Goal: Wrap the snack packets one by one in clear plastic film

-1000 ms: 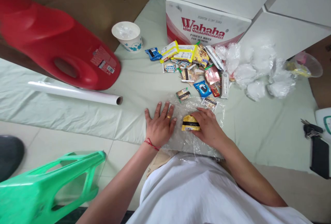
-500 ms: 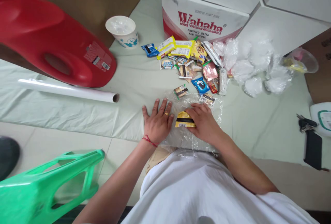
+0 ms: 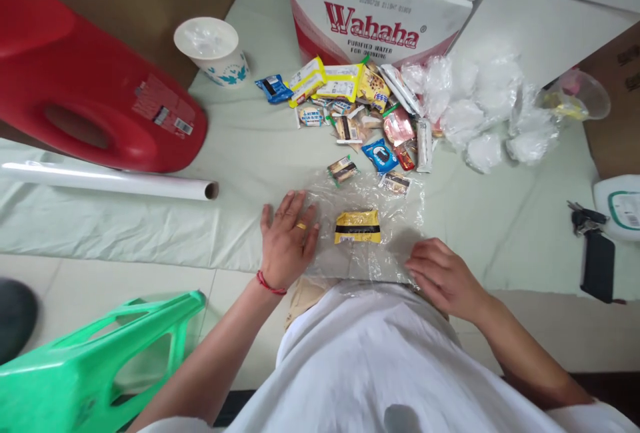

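Observation:
A yellow snack packet [image 3: 357,227] with a black band lies on a sheet of clear plastic wrap [image 3: 395,211] at the table's near edge. My left hand [image 3: 287,239] rests flat at the wrap's left side, fingers stretched out. At the near right corner, the fingers of my right hand [image 3: 443,276] are drawn together on the wrap's edge. Just beyond lie two small biscuit packets [image 3: 343,170], and behind them a blue snack packet [image 3: 380,155] in a pile of assorted wrapped snacks.
Several plastic-wrapped white bundles [image 3: 483,113] sit right of the pile, before a Wahaha carton [image 3: 375,19]. A paper cup [image 3: 207,53], red jug [image 3: 100,99] and white roll [image 3: 110,181] stand or lie left. Keys and a black case [image 3: 597,266] are far right; a green stool [image 3: 100,353] stands below.
My right hand has let go of the yellow packet, leaving it on the wrap, and moved right and nearer to the wrap's corner. My left hand stays flat at the left side.

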Available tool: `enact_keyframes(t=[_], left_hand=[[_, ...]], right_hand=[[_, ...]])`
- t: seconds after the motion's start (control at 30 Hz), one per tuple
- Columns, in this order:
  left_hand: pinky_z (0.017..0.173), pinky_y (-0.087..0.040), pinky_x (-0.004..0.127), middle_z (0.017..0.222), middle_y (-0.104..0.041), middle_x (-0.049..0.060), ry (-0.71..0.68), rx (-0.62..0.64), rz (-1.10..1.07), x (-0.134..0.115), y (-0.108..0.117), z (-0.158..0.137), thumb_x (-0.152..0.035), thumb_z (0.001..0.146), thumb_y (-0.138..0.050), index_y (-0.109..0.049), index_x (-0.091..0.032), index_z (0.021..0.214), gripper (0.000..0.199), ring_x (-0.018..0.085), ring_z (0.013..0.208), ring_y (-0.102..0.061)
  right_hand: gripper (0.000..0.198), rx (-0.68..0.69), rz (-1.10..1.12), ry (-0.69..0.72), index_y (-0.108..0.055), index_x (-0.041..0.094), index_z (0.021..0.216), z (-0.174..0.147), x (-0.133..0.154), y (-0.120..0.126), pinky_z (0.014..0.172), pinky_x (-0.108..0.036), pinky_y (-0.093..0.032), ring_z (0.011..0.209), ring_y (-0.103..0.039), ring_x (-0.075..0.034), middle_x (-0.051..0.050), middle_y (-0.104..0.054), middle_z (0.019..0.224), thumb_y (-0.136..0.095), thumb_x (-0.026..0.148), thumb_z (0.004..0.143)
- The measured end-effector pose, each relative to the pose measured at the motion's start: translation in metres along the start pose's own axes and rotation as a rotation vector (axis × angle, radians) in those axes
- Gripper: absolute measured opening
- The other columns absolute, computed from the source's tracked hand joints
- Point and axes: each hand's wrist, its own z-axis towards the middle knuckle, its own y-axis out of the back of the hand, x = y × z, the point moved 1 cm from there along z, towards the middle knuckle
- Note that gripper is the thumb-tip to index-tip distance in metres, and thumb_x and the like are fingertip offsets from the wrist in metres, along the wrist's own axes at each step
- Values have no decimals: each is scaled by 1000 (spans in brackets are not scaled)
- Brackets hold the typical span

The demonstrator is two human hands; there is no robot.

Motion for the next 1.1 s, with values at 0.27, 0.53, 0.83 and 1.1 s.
enact_keyframes(t=[0.27,0.53,0.83,1.1], left_hand=[[124,-33,63,159,-53,15,-57,-141,-25,21,12,-11,-29,98,-53,-57,-25,146,48,36,156,-37],[130,-23,61,154,-59,10,-749,221,-30,21,17,-54,-25,96,-63,-49,-35,149,55,29,150,-49],[132,-20,54,155,-59,11,-592,239,-40,26,6,-57,-18,94,-54,-58,-28,144,51,26,147,-52],[106,-47,45,151,-62,13,-358,139,-297,14,22,-39,-27,102,-35,-58,-20,142,47,24,121,-67]], right_hand=[[29,12,-168,6,-71,27,129,-36,-20,-43,110,-56,-50,127,-60,-29,-10,-71,130,-64,25,100],[22,-49,34,0,-76,30,115,-21,-22,-36,96,-51,-58,113,-65,-27,-7,-76,112,-58,27,102],[36,74,102,-20,-66,29,137,26,-5,27,103,-49,-52,118,-62,-28,-9,-70,125,-60,38,102],[75,202,-289,-96,-50,14,152,119,22,-23,122,-63,-26,148,-37,-41,-20,-61,144,-79,40,88]])
